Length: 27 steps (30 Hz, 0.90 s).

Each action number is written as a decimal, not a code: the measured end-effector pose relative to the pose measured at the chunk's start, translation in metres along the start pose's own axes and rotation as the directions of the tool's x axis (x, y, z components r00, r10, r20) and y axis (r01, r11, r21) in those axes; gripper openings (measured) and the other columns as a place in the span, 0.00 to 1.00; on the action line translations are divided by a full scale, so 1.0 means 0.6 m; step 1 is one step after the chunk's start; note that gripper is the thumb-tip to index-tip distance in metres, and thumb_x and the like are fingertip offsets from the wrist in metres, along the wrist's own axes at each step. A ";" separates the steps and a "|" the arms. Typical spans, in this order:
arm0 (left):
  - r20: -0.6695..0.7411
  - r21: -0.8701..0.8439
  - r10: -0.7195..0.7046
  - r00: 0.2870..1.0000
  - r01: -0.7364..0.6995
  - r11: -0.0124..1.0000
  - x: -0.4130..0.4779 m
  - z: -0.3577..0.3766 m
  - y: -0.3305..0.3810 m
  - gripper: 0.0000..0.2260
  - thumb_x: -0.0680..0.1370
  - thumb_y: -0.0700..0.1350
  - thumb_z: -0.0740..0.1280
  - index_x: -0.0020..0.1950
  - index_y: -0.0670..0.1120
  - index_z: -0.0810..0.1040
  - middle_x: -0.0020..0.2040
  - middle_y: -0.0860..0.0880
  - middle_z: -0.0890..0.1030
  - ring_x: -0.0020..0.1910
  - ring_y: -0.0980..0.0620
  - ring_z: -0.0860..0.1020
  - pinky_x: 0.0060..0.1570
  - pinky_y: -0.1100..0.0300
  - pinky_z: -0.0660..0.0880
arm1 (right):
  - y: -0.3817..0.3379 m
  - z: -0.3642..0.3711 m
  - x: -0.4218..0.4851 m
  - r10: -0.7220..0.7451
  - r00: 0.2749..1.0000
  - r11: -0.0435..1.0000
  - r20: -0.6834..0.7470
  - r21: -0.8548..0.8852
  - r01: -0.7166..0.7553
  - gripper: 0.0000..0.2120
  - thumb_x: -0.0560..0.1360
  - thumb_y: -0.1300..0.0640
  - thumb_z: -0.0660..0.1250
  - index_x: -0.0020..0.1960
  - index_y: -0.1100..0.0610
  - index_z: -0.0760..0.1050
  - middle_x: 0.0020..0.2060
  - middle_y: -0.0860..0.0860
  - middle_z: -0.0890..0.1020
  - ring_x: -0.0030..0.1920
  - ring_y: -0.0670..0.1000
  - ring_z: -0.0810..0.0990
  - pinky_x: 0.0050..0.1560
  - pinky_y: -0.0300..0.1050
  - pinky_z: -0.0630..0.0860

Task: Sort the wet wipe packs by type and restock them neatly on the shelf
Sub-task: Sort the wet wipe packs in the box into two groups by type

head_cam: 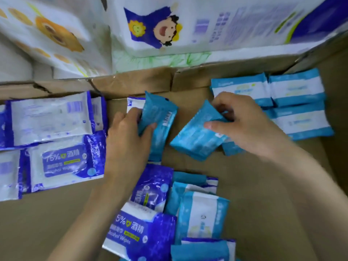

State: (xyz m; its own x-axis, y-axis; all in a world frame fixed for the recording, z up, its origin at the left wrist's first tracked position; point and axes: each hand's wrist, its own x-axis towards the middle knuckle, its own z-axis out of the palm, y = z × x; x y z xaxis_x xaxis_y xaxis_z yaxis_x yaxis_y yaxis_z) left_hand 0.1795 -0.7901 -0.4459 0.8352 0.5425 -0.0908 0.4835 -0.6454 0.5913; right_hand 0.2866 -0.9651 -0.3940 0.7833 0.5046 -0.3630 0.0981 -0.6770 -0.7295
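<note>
Left hand [126, 140]: fingers curled round teal pack [160, 121], upright over cardboard [47, 223].
Right hand [243, 119]: fingers pinching second teal pack [195, 136], tilted, just beside the first.
Blue packs [56, 140]: flat, far left.
Teal rows [295, 102]: flat, far right.
Mixed heap [169, 213]: unsorted, between forearms.

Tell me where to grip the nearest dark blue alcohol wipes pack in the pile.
Likely its left edge, from the left: the alcohol wipes pack lies flat, label up, that edge free over cardboard; light blue packs crowd its right.
</note>
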 end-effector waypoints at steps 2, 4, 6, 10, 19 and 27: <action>-0.017 -0.133 0.024 1.000 -0.026 0.991 0.002 -0.018 0.024 0.09 0.77 0.46 0.68 0.53 0.43 0.75 0.46 0.47 0.80 0.48 0.42 0.79 0.43 0.50 0.73 | 0.015 -0.051 -0.025 0.046 0.995 0.955 -0.092 0.296 -0.016 0.08 0.72 0.67 0.70 0.46 0.56 0.76 0.42 0.52 0.83 0.42 0.47 0.82 0.43 0.40 0.80; 0.023 -0.257 0.025 0.999 -0.018 0.966 0.008 -0.029 0.059 0.11 0.75 0.51 0.65 0.54 0.46 0.75 0.43 0.53 0.80 0.44 0.47 0.80 0.43 0.49 0.76 | 0.047 -0.099 -0.049 0.170 0.968 0.851 -0.183 0.523 -0.051 0.08 0.71 0.67 0.69 0.47 0.56 0.77 0.39 0.51 0.84 0.39 0.47 0.83 0.42 0.41 0.81; 0.138 -0.394 0.047 0.989 0.011 0.919 0.019 -0.022 0.099 0.12 0.73 0.52 0.62 0.53 0.49 0.77 0.43 0.55 0.81 0.42 0.52 0.80 0.44 0.47 0.78 | 0.094 -0.146 -0.070 0.311 0.924 0.714 -0.221 0.696 -0.074 0.12 0.65 0.63 0.72 0.48 0.56 0.78 0.39 0.51 0.85 0.41 0.50 0.85 0.44 0.45 0.82; 0.308 -0.462 0.186 0.933 -0.024 0.886 0.049 0.035 0.179 0.14 0.72 0.49 0.63 0.56 0.51 0.77 0.46 0.56 0.81 0.46 0.58 0.79 0.50 0.53 0.78 | 0.173 -0.204 -0.074 0.519 0.799 0.619 -0.303 0.778 -0.107 0.22 0.57 0.60 0.78 0.50 0.56 0.78 0.46 0.54 0.85 0.46 0.54 0.85 0.40 0.46 0.83; 0.289 -0.031 0.373 0.882 -0.380 0.924 0.139 0.151 0.273 0.11 0.73 0.51 0.70 0.55 0.53 0.78 0.50 0.53 0.81 0.53 0.50 0.78 0.51 0.56 0.73 | 0.230 -0.222 0.045 0.413 0.615 0.885 -0.672 0.456 -0.096 0.18 0.73 0.61 0.71 0.62 0.53 0.72 0.44 0.42 0.78 0.47 0.43 0.81 0.52 0.44 0.80; 0.208 0.157 0.644 0.736 -0.675 0.721 0.089 0.177 0.243 0.17 0.79 0.49 0.61 0.64 0.43 0.76 0.63 0.42 0.76 0.61 0.40 0.74 0.60 0.45 0.71 | 0.254 -0.184 0.011 -0.042 0.694 0.950 -0.719 -0.243 -0.194 0.23 0.78 0.60 0.63 0.72 0.55 0.65 0.71 0.54 0.67 0.71 0.54 0.63 0.69 0.42 0.59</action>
State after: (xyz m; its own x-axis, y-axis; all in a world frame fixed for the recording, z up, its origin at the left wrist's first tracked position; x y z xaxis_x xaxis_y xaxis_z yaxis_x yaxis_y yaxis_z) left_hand 0.3225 -0.9122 -0.4494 0.9806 -0.1284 0.1478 -0.1744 -0.9159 0.3614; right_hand 0.3748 -1.1242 -0.4436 0.9808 -0.0064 0.1950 0.0901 -0.8717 -0.4817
